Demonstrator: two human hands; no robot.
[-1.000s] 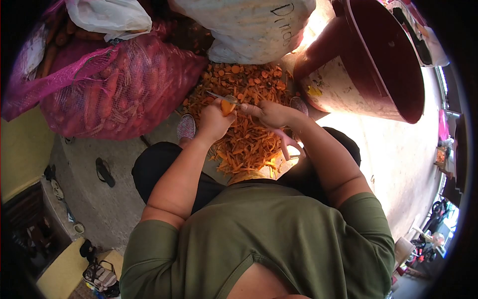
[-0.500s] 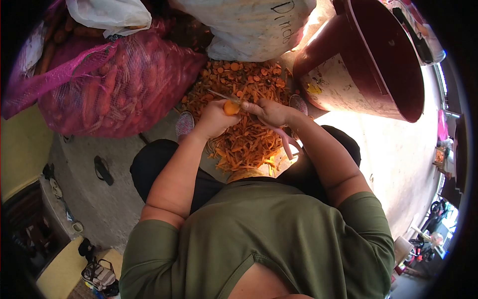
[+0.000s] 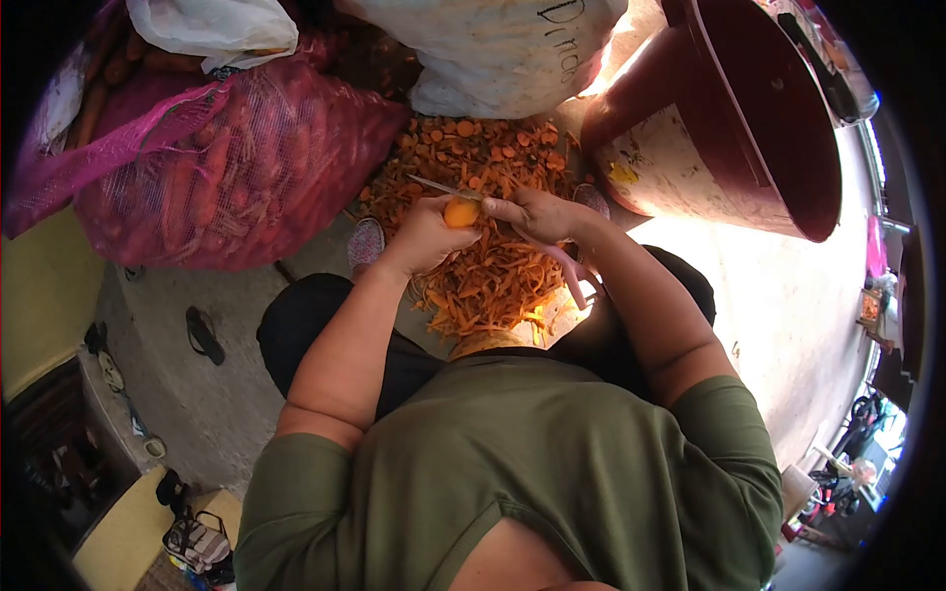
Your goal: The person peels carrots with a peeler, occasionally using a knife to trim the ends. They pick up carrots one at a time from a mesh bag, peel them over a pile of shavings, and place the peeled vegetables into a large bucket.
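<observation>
My left hand [image 3: 430, 236] is closed around a carrot [image 3: 460, 212], whose bright orange end faces me. My right hand [image 3: 537, 215] grips a knife [image 3: 432, 184]; the thin blade points left across the far side of the carrot, and the handle is hidden in the fingers. The right thumb reaches right beside the carrot's end. Under both hands lies a heap of orange carrot peelings [image 3: 493, 286], with round carrot slices [image 3: 512, 150] scattered at its far side. A pink forked strip [image 3: 572, 276] shows below my right wrist.
A pink mesh sack of carrots [image 3: 246, 167] stands at left, and a white sack with writing [image 3: 493, 49] sits at the far side. To the right a large dark red bucket [image 3: 670, 148] leans over. A dark slipper [image 3: 205, 335] lies on the concrete floor.
Both hands stay close together at the carrot. The carrot has shifted slightly to the right and the knife blade has turned a little over it.
</observation>
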